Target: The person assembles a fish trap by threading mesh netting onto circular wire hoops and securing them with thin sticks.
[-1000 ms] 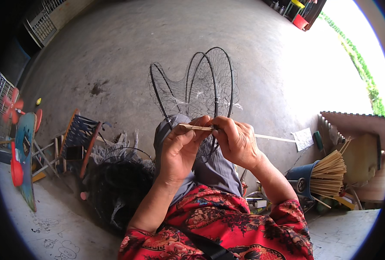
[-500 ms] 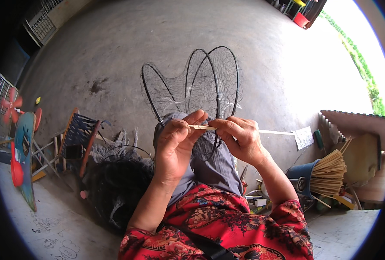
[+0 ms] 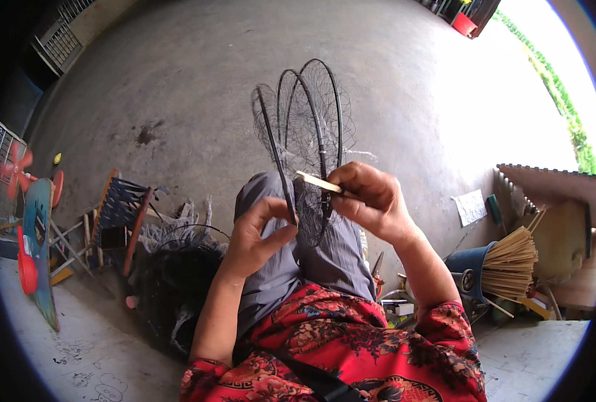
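In front of my knees stands a netted frame of black hoops (image 3: 314,114), with thin dark mesh (image 3: 298,144) strung between them. My left hand (image 3: 261,234) pinches the lower end of the leftmost black hoop (image 3: 271,137) between thumb and fingers. To its right, my right hand (image 3: 373,201) grips a pale, thin bamboo stick (image 3: 318,181), whose near end points left over the netting. Behind the fingers of that hand the rest of the stick is hidden. Some whitish thread hangs from the mesh beside the right hand.
A blue bucket (image 3: 464,264) full of bamboo sticks (image 3: 509,268) lies tilted at my right, near red-handled scissors (image 3: 377,271). On the left are dark bundled netting (image 3: 177,288), a folding chair (image 3: 120,221) and a red fan (image 3: 18,164). A paper sheet (image 3: 471,210) lies on the right.
My left hand has left the bamboo stick, moved down and taken hold of the leftmost hoop, which has swung right and turned more upright. The stick has tilted in my right hand.
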